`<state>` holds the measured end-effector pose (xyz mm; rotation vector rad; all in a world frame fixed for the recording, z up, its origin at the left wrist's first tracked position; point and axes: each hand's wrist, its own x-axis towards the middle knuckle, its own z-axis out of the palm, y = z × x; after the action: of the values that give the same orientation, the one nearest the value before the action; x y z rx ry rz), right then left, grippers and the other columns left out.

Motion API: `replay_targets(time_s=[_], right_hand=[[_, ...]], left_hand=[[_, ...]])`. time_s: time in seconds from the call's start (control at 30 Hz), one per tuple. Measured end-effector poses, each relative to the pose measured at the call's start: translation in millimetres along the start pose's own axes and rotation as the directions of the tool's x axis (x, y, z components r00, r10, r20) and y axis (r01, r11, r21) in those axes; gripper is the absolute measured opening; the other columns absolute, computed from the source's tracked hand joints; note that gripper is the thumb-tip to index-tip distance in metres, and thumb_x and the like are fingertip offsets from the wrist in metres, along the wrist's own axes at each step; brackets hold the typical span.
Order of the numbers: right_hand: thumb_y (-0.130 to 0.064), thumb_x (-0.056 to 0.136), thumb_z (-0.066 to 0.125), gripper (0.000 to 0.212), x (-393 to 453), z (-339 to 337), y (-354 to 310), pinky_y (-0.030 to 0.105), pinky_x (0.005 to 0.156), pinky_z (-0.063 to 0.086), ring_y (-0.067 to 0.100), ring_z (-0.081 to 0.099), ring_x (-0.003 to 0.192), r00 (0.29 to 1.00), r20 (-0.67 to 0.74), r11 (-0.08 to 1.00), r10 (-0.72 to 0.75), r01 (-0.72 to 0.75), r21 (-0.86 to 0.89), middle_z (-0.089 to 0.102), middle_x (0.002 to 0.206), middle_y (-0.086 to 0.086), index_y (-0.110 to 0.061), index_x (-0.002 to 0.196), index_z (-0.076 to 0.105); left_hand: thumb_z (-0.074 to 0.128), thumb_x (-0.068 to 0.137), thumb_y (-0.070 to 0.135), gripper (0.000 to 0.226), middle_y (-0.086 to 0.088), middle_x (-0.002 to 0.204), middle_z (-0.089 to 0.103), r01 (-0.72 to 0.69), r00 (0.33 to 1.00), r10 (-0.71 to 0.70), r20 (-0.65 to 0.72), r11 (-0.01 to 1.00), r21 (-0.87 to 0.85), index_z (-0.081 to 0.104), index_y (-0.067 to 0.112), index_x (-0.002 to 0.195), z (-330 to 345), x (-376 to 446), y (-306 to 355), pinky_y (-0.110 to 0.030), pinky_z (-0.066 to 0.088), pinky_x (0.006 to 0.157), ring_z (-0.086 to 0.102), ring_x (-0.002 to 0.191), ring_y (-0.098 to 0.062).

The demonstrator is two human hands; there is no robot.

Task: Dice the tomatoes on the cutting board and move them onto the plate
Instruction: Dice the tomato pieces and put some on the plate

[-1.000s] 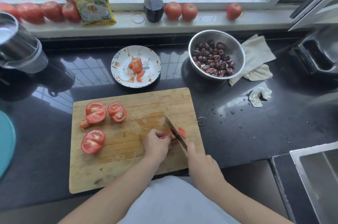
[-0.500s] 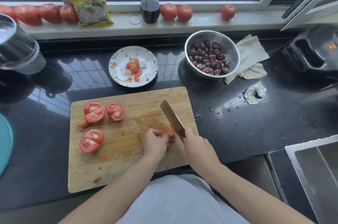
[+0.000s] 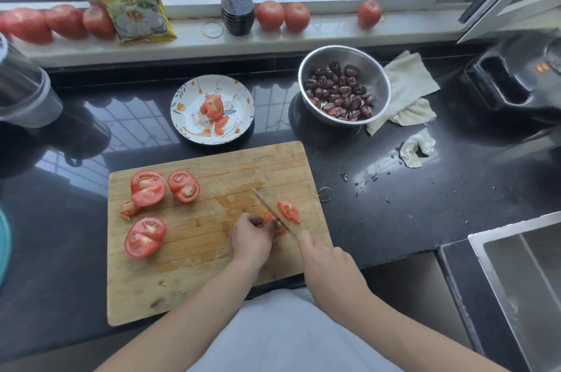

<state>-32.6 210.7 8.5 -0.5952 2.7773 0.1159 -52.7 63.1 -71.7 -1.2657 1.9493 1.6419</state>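
1. and the knife (image 3: 271, 211) is down again! half a second ago the blade was lifted and showing its flat side; now it stands edge-on, low in the centre of the frame, sunk into the tomato piece (image 3: 271, 220) under the fingers.
2. fresh result: two small wedges (image 3: 289, 211) lie just right of the blade, split away from the held piece. that looks like one more cut banked.
3. what it means: dicing is under way but early, by my reading. three big tomato halves (image 3: 145, 237) sit uncut at the left of the cutting board (image 3: 212, 274), and only a few pieces lie on the plate (image 3: 185, 104) above the board on the dark bench (image 3: 425, 204).
4. left hand (image 3: 250, 239): knuckles up, grip curled and clamped on the tomato piece, fingertips tucked close to the blade's left face.
5. right hand (image 3: 329, 262): grip wrapped round the knife handle, which is hidden beneath it, forefinger reaching forward toward the spine, forearm coming in from the lower right.
6. watch those left fingers: they sit right beside the edge.
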Motion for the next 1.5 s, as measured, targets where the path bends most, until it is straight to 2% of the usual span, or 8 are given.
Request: replay_targets(time_s=[0.13, 0.27, 0.33, 0.63, 0.87, 1.03, 1.4, 1.5], right_hand=[[0.005, 0.043, 0.051, 0.037, -12.5, 2.2, 7.3, 0.021, 0.049, -0.01, 0.018, 0.029, 0.022, 0.996, -0.089, 0.998, -0.013, 0.018, 0.053, 0.014, 0.055, -0.005, -0.017, 0.072, 0.044], [0.004, 0.055, 0.068, 0.042, 8.3, 13.6, -8.8, 0.024, 0.033, 0.023, 0.02, 0.054, 0.036, 0.997, 0.07, 0.997, 0.017, -0.022, 0.069, 0.047, 0.054, -0.003, -0.018, 0.085, 0.049], [0.003, 0.072, 0.058, 0.035, 27.0, 19.6, -17.1, 0.031, 0.039, 0.042, 0.022, 0.061, 0.048, 1.0, 0.016, 0.996, 0.009, -0.011, 0.087, 0.057, 0.066, -0.001, -0.018, 0.096, 0.043], [0.003, 0.09, 0.042, 0.034, -1.4, 2.6, 5.0, 0.034, 0.062, 0.037, 0.029, 0.067, 0.091, 0.969, 0.246, 0.995, -0.01, -0.015, 0.1, 0.061, 0.103, 0.001, -0.019, 0.115, 0.033], [-0.013, 0.101, 0.028, 0.036, 55.7, 17.8, -18.2, 0.047, 0.07, 0.052, 0.039, 0.067, 0.09, 0.996, 0.091, 0.962, 0.002, -0.027, 0.273, 0.062, 0.116, 0.005, -0.02, 0.136, 0.028], [-0.014, 0.102, 0.034, 0.02, 50.1, 18.3, -5.6, 0.04, 0.066, 0.041, 0.035, 0.066, 0.086, 0.996, 0.058, 0.943, 0.073, -0.088, 0.32, 0.069, 0.095, 0.006, -0.022, 0.119, 0.026], [-0.011, 0.098, 0.047, 0.027, 15.7, 4.9, 2.9, 0.035, 0.053, 0.03, 0.033, 0.063, 0.067, 1.0, 0.021, 0.983, 0.006, -0.01, 0.185, 0.045, 0.064, -0.005, -0.026, 0.101, 0.025], [0.0, 0.092, 0.037, 0.028, 9.7, 1.2, -3.4, 0.037, 0.058, 0.035, 0.032, 0.064, 0.076, 0.995, 0.094, 0.986, -0.022, 0.006, 0.169, 0.045, 0.072, -0.004, -0.023, 0.102, 0.026]], left_hand=[[0.081, 0.089, 0.038, 0.026, 0.002, 0.091, 0.077, 0.006, 1.0, -0.006, 0.012, 1.0, -0.007, 0.063, 0.02, 0.095, -1.1, -3.5, 3.2, -0.034, 0.054, 0.069, 0.074, 0.084, -0.017], [0.08, 0.091, 0.033, 0.022, 0.002, 0.089, 0.074, -0.001, 1.0, 0.001, -0.004, 1.0, 0.005, 0.064, 0.018, 0.095, -1.8, -5.9, 5.7, -0.038, 0.058, 0.073, 0.072, 0.079, -0.014], [0.079, 0.091, 0.031, 0.021, 0.003, 0.089, 0.072, -0.018, 1.0, 0.018, -0.011, 0.999, 0.027, 0.065, 0.017, 0.097, -2.4, -6.0, 6.7, -0.034, 0.057, 0.073, 0.069, 0.079, -0.013], [0.083, 0.085, 0.034, 0.026, 0.003, 0.088, 0.076, -0.003, 1.0, 0.003, 0.016, 1.0, -0.007, 0.065, 0.018, 0.094, -1.2, -1.9, 2.8, -0.047, 0.061, 0.084, 0.075, 0.084, -0.019], [0.077, 0.093, 0.03, 0.02, 0.003, 0.088, 0.071, -0.039, 0.999, 0.039, -0.018, 0.999, 0.013, 0.061, 0.018, 0.092, -2.0, -6.1, 7.0, -0.03, 0.052, 0.065, 0.068, 0.078, -0.014], [0.082, 0.087, 0.032, 0.026, 0.001, 0.085, 0.076, -0.012, 1.0, 0.013, 0.003, 1.0, -0.011, 0.063, 0.017, 0.093, -0.7, -6.7, 3.4, -0.047, 0.062, 0.083, 0.076, 0.082, -0.019], [0.077, 0.091, 0.043, 0.023, 0.007, 0.097, 0.073, 0.003, 1.0, -0.004, 0.023, 1.0, 0.012, 0.063, 0.026, 0.1, -4.5, -3.9, -1.4, -0.042, 0.06, 0.088, 0.072, 0.093, -0.015], [0.077, 0.09, 0.038, 0.022, 0.004, 0.098, 0.072, -0.002, 1.0, 0.002, -0.002, 0.999, 0.05, 0.063, 0.024, 0.099, -3.7, -1.5, -0.7, -0.045, 0.06, 0.088, 0.07, 0.094, -0.02]])
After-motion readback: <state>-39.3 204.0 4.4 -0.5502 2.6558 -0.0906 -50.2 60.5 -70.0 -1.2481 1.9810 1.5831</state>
